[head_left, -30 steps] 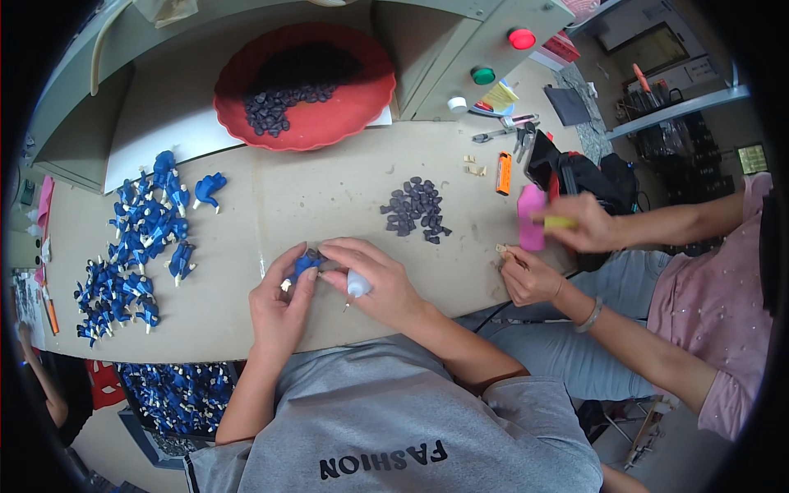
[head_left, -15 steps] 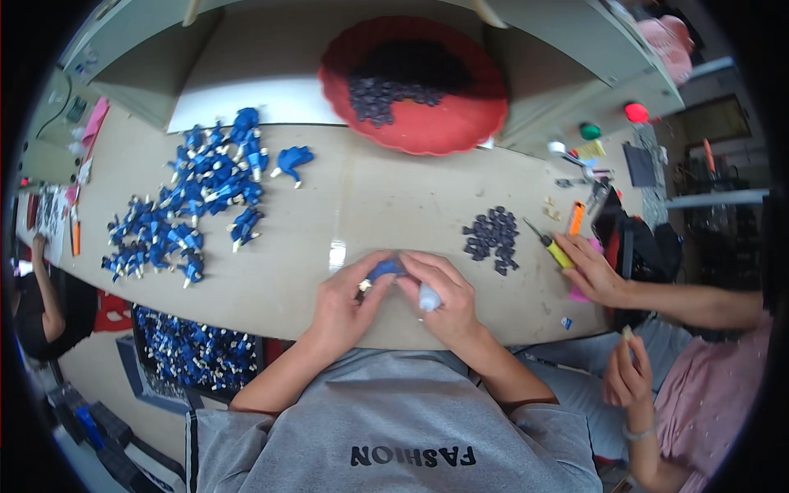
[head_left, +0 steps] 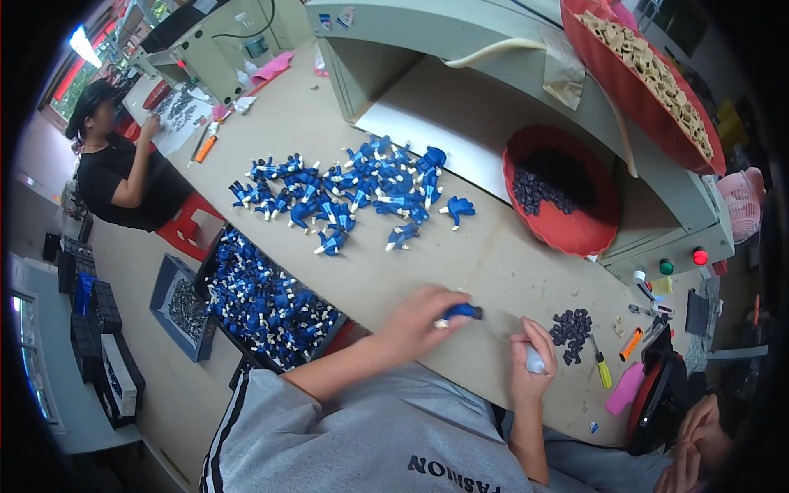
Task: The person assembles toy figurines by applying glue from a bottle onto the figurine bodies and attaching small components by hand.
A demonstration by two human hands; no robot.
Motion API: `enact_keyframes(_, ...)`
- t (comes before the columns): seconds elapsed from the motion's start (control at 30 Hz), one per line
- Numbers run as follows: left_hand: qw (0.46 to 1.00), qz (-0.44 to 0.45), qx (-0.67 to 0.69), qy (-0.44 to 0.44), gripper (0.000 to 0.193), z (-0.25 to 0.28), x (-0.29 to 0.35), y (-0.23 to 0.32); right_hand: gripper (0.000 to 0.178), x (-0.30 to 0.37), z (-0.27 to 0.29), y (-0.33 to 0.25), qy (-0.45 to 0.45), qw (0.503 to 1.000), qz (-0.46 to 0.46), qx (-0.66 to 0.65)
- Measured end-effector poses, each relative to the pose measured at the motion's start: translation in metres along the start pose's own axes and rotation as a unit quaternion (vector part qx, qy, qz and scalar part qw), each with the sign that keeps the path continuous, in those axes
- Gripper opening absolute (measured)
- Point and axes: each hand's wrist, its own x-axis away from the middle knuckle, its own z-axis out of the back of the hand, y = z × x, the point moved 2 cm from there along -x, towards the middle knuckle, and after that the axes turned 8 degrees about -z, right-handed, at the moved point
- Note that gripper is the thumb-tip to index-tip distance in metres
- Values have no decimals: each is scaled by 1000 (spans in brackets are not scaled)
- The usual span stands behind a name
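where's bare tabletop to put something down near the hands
Bare tabletop lies between the heap of blue parts, the red bowl and the left hand. It is crowded by the small dark pile and tools beside the right hand.

A long tan worktable [head_left: 345, 271] carries a spread of small blue plastic parts [head_left: 349, 187] toward its left end. A red bowl [head_left: 575, 234] holding dark pieces sits at the far side. Near the right end lie a small heap of dark pieces [head_left: 570, 327], a yellow-handled tool [head_left: 602, 370], an orange cutter [head_left: 631, 343] and a pink slip [head_left: 625, 389].
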Motion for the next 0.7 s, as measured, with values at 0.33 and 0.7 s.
enact_keyframes(0.33,942,-55,-329,32,33,138,32,-71,34,2,-1,2,26,999,-1,28)
enact_keyframes(0.7,903,-13,-430,2,35,244,23,-129,31,4,-5,3,15,999,-20,39)
